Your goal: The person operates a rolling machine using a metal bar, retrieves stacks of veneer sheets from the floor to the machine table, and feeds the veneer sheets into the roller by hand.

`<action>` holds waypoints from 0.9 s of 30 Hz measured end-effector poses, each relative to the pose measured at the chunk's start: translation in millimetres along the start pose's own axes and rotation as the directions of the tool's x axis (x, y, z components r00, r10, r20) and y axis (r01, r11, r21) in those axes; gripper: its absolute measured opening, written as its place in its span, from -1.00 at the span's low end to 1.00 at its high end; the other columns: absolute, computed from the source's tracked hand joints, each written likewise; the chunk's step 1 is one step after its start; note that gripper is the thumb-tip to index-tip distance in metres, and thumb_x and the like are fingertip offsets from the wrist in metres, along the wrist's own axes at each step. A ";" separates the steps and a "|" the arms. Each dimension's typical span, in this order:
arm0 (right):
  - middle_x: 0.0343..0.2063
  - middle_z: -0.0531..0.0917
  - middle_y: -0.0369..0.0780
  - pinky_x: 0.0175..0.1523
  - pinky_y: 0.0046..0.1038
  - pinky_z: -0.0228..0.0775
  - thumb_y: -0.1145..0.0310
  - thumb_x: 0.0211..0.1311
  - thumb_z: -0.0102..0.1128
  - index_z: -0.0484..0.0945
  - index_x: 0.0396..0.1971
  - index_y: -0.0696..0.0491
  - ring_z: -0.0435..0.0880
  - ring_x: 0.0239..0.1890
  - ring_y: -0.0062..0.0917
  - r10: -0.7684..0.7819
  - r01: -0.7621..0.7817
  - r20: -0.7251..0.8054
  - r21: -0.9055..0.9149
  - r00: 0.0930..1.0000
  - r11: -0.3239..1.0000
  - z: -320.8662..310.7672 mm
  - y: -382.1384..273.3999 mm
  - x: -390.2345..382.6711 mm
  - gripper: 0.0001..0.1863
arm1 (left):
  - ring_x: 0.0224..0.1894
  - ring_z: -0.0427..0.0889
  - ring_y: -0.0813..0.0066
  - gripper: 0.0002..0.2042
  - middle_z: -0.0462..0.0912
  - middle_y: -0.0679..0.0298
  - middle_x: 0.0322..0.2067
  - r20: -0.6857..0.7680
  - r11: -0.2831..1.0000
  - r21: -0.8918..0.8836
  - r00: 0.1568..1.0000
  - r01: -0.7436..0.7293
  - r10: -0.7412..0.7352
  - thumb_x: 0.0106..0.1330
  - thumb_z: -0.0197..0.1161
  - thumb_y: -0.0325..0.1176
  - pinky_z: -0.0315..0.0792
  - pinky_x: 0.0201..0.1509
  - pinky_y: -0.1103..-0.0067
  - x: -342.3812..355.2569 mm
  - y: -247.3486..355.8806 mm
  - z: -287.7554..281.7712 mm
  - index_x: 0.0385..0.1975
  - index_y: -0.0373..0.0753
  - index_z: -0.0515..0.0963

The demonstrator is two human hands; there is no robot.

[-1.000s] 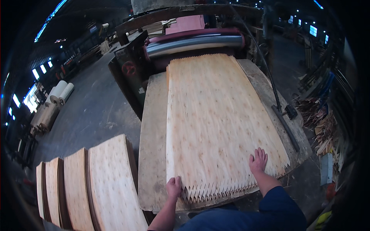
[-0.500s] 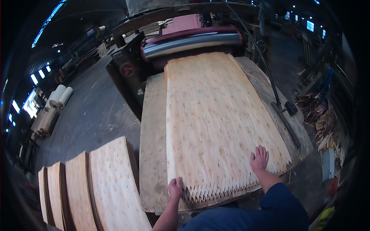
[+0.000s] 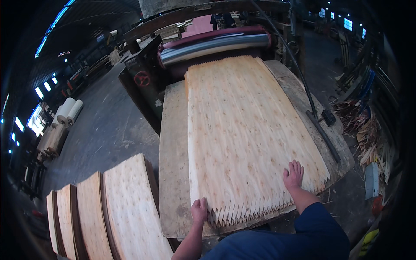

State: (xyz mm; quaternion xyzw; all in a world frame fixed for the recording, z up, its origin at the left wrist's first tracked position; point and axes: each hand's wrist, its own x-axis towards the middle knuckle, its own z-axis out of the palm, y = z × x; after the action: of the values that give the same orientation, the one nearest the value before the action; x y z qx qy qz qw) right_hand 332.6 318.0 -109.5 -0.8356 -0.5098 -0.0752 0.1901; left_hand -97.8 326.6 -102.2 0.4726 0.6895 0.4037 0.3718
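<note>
A stack of wood veneer sheets [image 3: 242, 130] with zigzag-cut ends lies on a worn board table [image 3: 174, 143] in front of me. At the stack's near left corner, my left hand [image 3: 199, 211] is closed on the edge of the veneer, thumb on top; how many sheets it pinches is hidden. My right hand [image 3: 294, 174] rests flat on the top sheet near its right side, fingers stretched out. The far end of the stack reaches close to a shiny metal roller [image 3: 216, 46] on a machine.
Several more veneer stacks [image 3: 132, 203] stand at the lower left. A dark bar [image 3: 323, 136] lies along the table's right edge, joined by a thin rod. Wood scraps [image 3: 366, 134] are heaped at right. A red handwheel [image 3: 141, 79] sits on the machine's left side.
The view has shifted slightly. Both hands keep about the same places on the veneer. Behind the roller, more of another person in dark clothing shows.
</note>
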 end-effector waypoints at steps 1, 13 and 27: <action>0.20 0.31 -0.20 0.39 -0.18 -0.22 0.11 0.14 0.02 0.41 0.06 0.06 0.13 0.30 -0.32 0.006 -0.006 0.001 0.007 1.000 1.000 0.5 -0.3 0.2 -0.49 | -0.64 0.28 0.63 -0.62 0.35 0.30 -0.76 -0.008 1.000 -0.018 1.000 -0.012 0.012 0.26 0.14 -0.18 0.27 -0.55 0.50 0.9 -2.8 0.4 -0.67 -0.37 0.37; 0.19 0.34 -0.20 0.38 -0.18 -0.20 0.12 0.14 0.02 0.44 0.04 0.08 0.15 0.29 -0.32 -0.008 0.008 -0.012 -0.005 1.000 1.000 -1.5 -1.9 0.7 -0.51 | -0.62 0.30 0.60 -0.62 0.36 0.24 -0.75 0.005 0.999 0.026 1.000 0.021 -0.021 0.26 0.13 -0.16 0.28 -0.51 0.50 -4.1 11.6 -3.2 -0.64 -0.38 0.38; 0.17 0.34 -0.16 0.38 -0.18 -0.18 0.17 0.13 0.06 0.44 0.02 0.11 0.16 0.28 -0.30 -0.042 0.043 -0.058 0.013 0.997 0.999 -1.1 -2.8 0.6 -0.53 | -0.66 0.31 0.66 -0.63 0.38 0.34 -0.75 0.034 0.998 -0.055 0.999 0.041 -0.039 0.28 0.12 -0.16 0.27 -0.59 0.55 -2.3 5.7 -1.9 -0.65 -0.34 0.38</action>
State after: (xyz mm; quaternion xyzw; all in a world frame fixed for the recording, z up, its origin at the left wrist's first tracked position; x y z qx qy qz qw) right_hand 330.4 319.3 -107.6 -0.8208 -0.5221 -0.0998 0.2089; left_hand -96.8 325.3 -96.0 0.4548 0.6812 0.4072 0.4041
